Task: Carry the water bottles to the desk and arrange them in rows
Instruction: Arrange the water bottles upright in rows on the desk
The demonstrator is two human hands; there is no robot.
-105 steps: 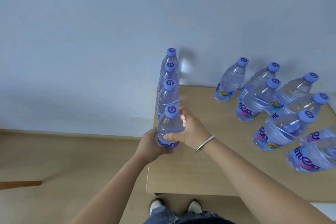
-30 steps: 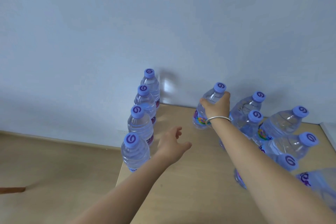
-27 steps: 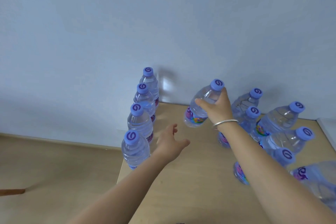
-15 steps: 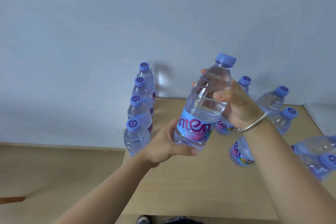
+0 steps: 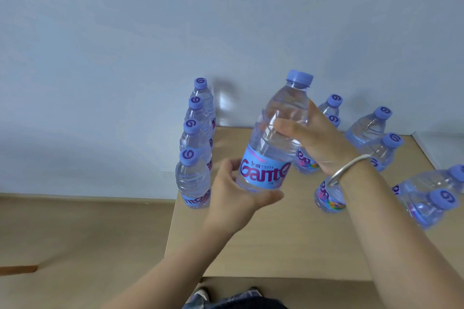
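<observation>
A clear water bottle (image 5: pixel 273 138) with a blue cap and blue label hangs upright above the wooden desk (image 5: pixel 276 241). My right hand (image 5: pixel 313 140), with a silver bangle at the wrist, grips its upper body. My left hand (image 5: pixel 236 198) cups its lower end, thumb under the label. Along the desk's left edge several bottles (image 5: pixel 194 158) stand in one straight row running toward the wall. A loose group of bottles (image 5: pixel 376 143) stands unsorted at the right and back of the desk, partly hidden by my right arm.
The desk stands against a pale wall (image 5: pixel 226 20). To its left lies tan floor (image 5: pixel 82 241) with a brown strip (image 5: pixel 17 269) at the far left. My shoes (image 5: pixel 200 295) show below the desk's front edge. A white surface (image 5: pixel 442 145) adjoins the desk at the right.
My right hand took a bottle from the back group, lifted it and brought it toward me. My left hand came up and took hold of its lower end.
</observation>
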